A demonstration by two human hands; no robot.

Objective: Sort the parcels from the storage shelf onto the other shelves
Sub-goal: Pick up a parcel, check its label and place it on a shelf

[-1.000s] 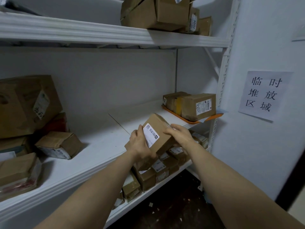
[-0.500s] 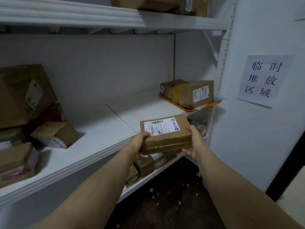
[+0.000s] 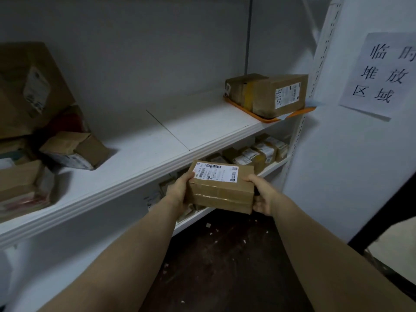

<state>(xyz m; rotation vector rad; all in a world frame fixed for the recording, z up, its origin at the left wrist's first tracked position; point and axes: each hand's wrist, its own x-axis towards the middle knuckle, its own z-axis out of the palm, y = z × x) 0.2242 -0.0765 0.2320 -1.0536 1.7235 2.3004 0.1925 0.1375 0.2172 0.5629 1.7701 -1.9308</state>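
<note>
The parcel (image 3: 221, 188) is a flat brown cardboard box with shiny tape across its front side. A white paper label (image 3: 217, 174) with black bars is stuck on its top. It is up in the air, just in front of the rounded front edge of the white shelf (image 3: 135, 158) and a little lower than it.

The left hand (image 3: 180, 190) grips the left end, with the thumb on top next to the label. The right hand (image 3: 262, 197) grips the right end, thumb on top and fingers curled under.

The white shelf is smooth, with a thin line across it. At its right end is a thin orange tray (image 3: 270, 117) that sticks out over the edge, with two brown boxes (image 3: 279, 95) on it. At the left end, a crumpled little box (image 3: 74, 149) lies tilted beside a big brown box (image 3: 27, 86). Between the crumpled box and the tray there is a wide bare stretch of shelf.

The lower shelf (image 3: 273, 165) is packed with small brown parcels (image 3: 258, 154) with white labels. The floor (image 3: 225, 255) is dark with little pale scraps on it. A white paper sign (image 3: 382, 73) with black writing is on the wall to the right.
</note>
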